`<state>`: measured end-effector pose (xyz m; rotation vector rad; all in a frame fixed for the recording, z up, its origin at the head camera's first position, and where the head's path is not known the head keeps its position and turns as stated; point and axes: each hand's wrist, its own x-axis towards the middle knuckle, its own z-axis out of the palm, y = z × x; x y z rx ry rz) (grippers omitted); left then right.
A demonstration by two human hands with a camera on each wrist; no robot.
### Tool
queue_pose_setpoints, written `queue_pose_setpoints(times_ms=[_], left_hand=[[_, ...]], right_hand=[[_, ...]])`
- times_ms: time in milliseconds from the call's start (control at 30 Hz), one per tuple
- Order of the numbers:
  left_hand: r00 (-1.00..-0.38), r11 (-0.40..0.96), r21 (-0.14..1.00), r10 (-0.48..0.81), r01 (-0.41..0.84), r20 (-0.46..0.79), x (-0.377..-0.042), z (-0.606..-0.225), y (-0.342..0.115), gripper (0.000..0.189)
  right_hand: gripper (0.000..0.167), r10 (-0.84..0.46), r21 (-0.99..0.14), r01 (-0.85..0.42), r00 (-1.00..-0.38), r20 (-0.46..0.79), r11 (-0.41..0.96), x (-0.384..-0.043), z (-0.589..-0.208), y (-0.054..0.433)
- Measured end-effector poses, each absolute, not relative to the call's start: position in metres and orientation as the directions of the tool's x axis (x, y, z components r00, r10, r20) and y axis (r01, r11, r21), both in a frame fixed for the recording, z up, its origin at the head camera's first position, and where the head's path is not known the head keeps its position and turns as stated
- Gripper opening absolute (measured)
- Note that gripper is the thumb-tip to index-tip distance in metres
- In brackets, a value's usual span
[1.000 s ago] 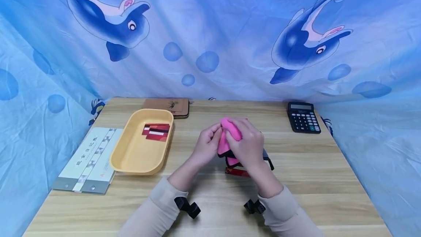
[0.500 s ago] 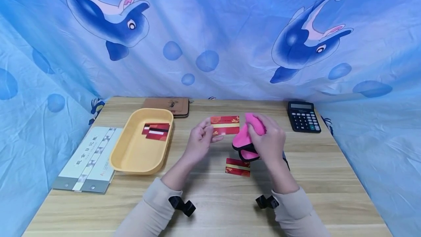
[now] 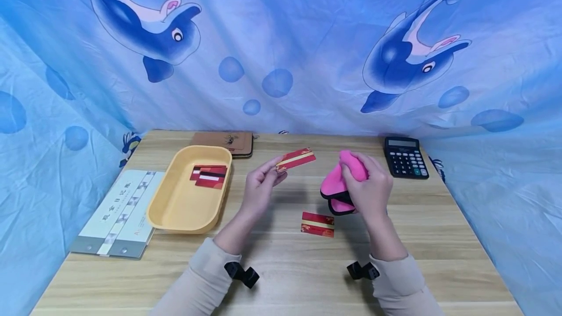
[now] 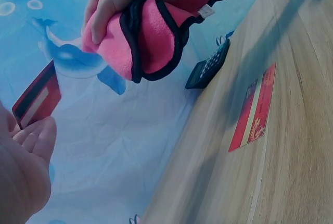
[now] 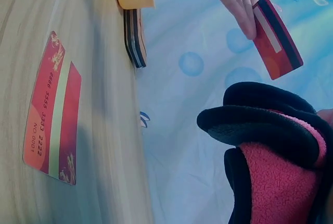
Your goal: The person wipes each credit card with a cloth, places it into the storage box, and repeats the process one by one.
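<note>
My left hand pinches one end of a red card with a gold stripe, held tilted above the table. Its dark magnetic stripe shows in the left wrist view on the same card. My right hand grips a folded pink cloth with black edging, bunched up in the air. A hanging loop and a small white tag show on the cloth in the left wrist view. Below and between the hands, another red card lies flat on the table.
To the left, a yellow tray holds red cards. A white ledger book lies beside it. Behind the tray is a brown wallet. A black calculator sits at the back right, before a blue dolphin curtain.
The hands have moved apart. The card came into sight in my left hand and then tilted, while the right hand shifted right with the cloth, uncovering the card on the table.
</note>
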<state>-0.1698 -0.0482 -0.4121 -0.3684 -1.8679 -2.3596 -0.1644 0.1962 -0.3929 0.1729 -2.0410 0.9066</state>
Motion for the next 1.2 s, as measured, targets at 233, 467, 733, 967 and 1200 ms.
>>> queue_pose_setpoints(times_ms=[233,467,733,967,1200], left_hand=[[-0.981,-0.154,0.972,0.042,0.179,0.188,-0.176,-0.416,-0.05,0.028],[-0.995,-0.066,0.995,0.055,0.078,0.082,-0.178,-0.413,-0.049,0.026],[-0.988,-0.162,0.982,0.103,0.093,0.111,-0.179,-0.408,-0.039,0.026],[-0.973,-0.163,0.98,0.179,0.113,0.142,-0.176,-0.408,-0.03,0.024],[-0.96,-0.012,0.984,0.215,0.18,0.179,-0.174,-0.412,-0.024,0.027]], right_hand=[[0.03,0.19,-0.529,-0.459,-0.6,0.777,0.714,-0.163,-0.392,0.195],[0.031,0.155,-0.526,-0.498,-0.608,0.779,0.69,-0.159,-0.39,0.188],[0.031,0.081,-0.493,-0.547,-0.611,0.788,0.677,-0.159,-0.391,0.17],[0.031,0.062,-0.451,-0.495,-0.62,0.782,0.743,-0.161,-0.39,0.158],[0.028,-0.04,-0.372,-0.566,-0.584,0.81,0.736,-0.155,-0.389,0.126]])
